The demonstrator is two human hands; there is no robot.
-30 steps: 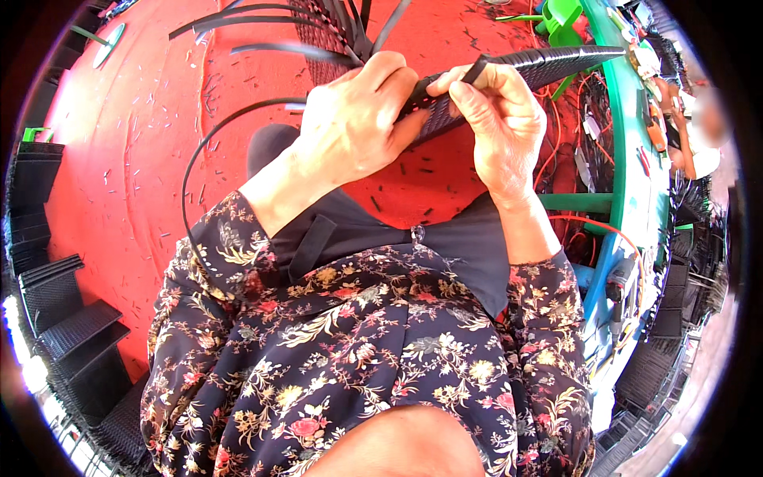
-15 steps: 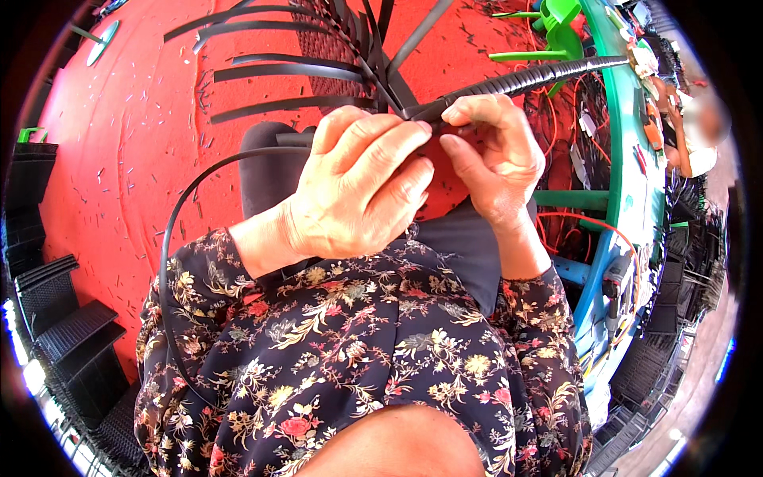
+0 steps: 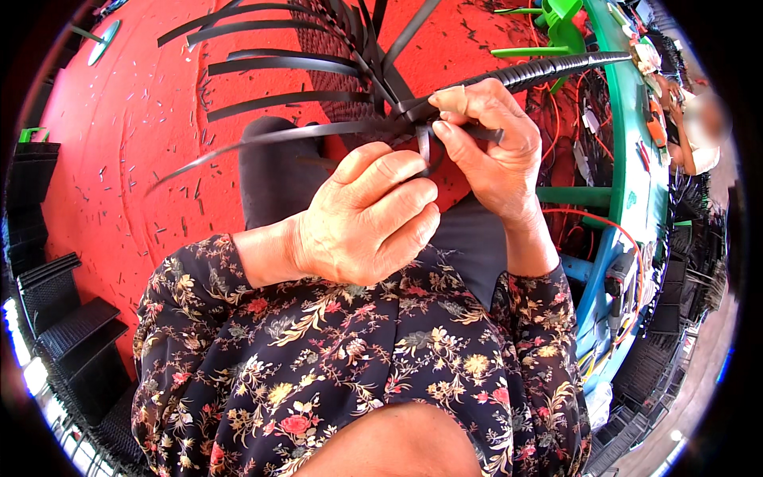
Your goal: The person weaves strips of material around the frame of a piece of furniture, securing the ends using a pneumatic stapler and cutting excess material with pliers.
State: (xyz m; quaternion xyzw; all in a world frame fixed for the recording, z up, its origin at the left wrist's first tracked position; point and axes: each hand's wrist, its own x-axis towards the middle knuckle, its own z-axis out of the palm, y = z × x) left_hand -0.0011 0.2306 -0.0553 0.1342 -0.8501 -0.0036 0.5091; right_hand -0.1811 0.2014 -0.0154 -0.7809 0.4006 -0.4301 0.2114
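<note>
A dark frame bar (image 3: 548,71), tightly wrapped in flat black strip, runs from my hands up to the right. Several loose flat black strips (image 3: 278,66) fan out to the left from a woven piece. My left hand (image 3: 373,215) is closed, pinching a short upright length of black strip (image 3: 424,143) just below the bar's near end. My right hand (image 3: 497,151), with a tan wrap on its index finger, pinches black strip at that same end. One more strip (image 3: 262,140), blurred, trails left over my dark-trousered knee. What lies under the fingertips is partly hidden.
Red sheeting (image 3: 103,207) littered with black offcuts covers the floor. Along the right stands a green table edge (image 3: 636,159) with tools on it and a red hose beside it. A green chair (image 3: 560,36) is far right. Black woven panels (image 3: 71,334) stack left. Another person sits beyond.
My left hand has moved down, drawing a strip taut below the bar's end. The long curved strip that hung by my left arm now sweeps left over my knee.
</note>
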